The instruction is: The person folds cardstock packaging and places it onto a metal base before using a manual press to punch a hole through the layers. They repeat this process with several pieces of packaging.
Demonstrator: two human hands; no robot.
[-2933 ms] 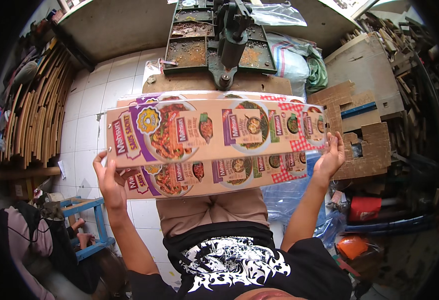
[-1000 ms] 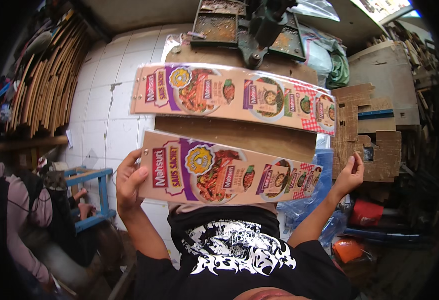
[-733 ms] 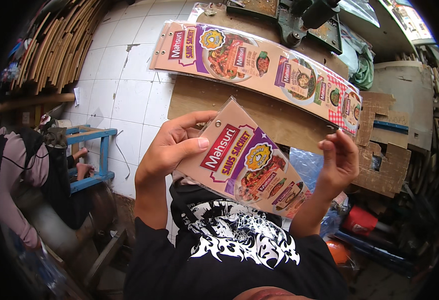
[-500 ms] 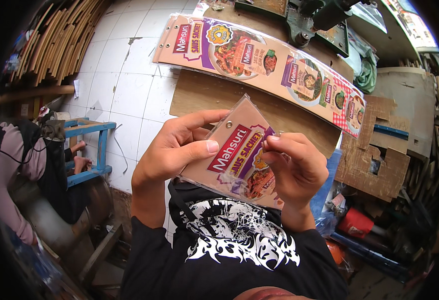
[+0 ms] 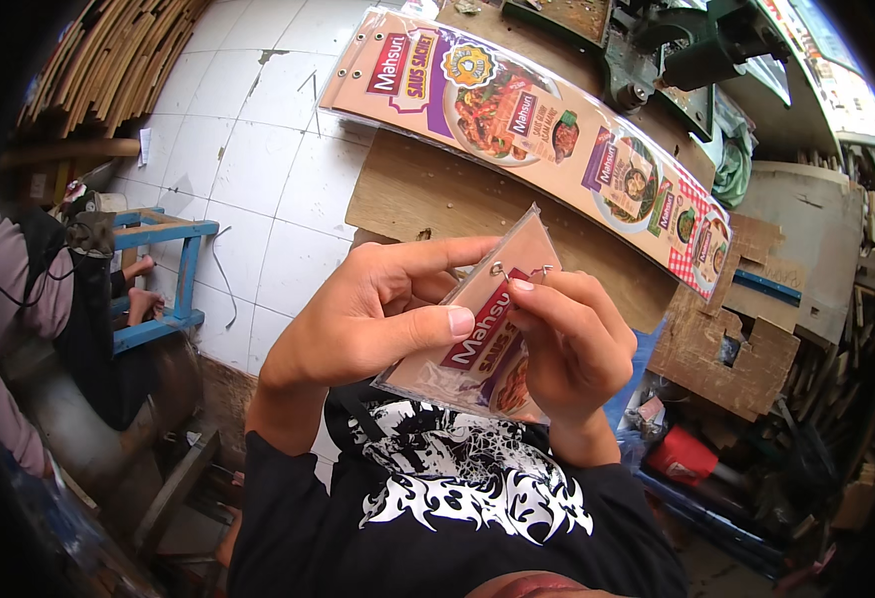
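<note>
My left hand (image 5: 372,314) is closed on a printed display card (image 5: 469,351) in a clear plastic sleeve, thumb on its front and fingers behind. The card is tan with a red label and a purple area, held tilted in front of my chest. A metal eyelet (image 5: 497,269) shows near its upper corner. My right hand (image 5: 579,344) is pinched in front of the card, fingertips beside the eyelet, on a thin, small metal ring (image 5: 547,267). Whether the ring passes through the eyelet I cannot tell. Beyond lie more such long cards (image 5: 517,125), stacked, with eyelets at their left end.
The cards lie on a wooden bench (image 5: 422,204); a dark green metal press (image 5: 647,60) stands behind. Cut cardboard (image 5: 721,349) is at the right. At the left are a blue-framed stool (image 5: 190,274), another person's foot (image 5: 145,304) and stacked wooden strips (image 5: 108,70).
My right fingers have moved up from the card's middle to its eyelet, bringing the ring there. The held card has shifted slightly right and tilted more steeply.
</note>
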